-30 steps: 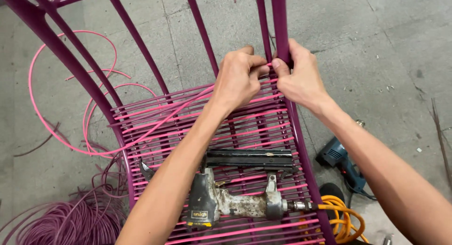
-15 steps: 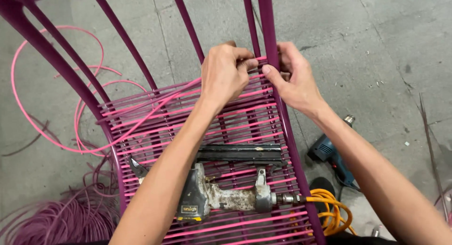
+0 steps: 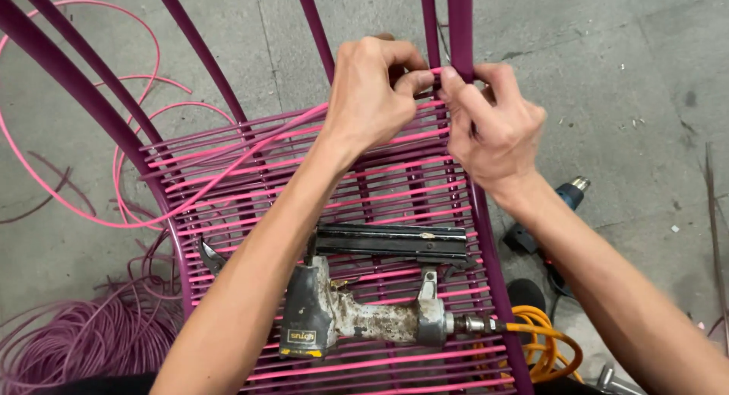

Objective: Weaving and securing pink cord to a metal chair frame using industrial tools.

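**Pink cord pinched at the frame's right-hand bar**

Compared with a second ago, both hands are seen closer together and tighter against the upright, so the strand now appears drawn snug to the metal. The thin pink plastic cord (image 3: pixel 250 148) is pinched between thumb and forefinger of the left hand (image 3: pixel 370 91), just where it meets the dark magenta tubular metal chair frame (image 3: pixel 460 30). The right hand (image 3: pixel 493 125) is closed around that same upright, its fingertips pressed to the cord beside the left thumb. From the pinch the cord runs leftward over the woven seat and off in loose loops onto the grey concrete floor (image 3: pixel 645 76).

On the woven strands a worn grey pneumatic stapler (image 3: pixel 364 319) is laid, fed by a coiled orange air hose (image 3: pixel 543 342). A heap of purple cord (image 3: pixel 83 338) is left on the floor at the left, and a blue power tool (image 3: pixel 566 197) at the right. The near half of the seat is taken up by the stapler.
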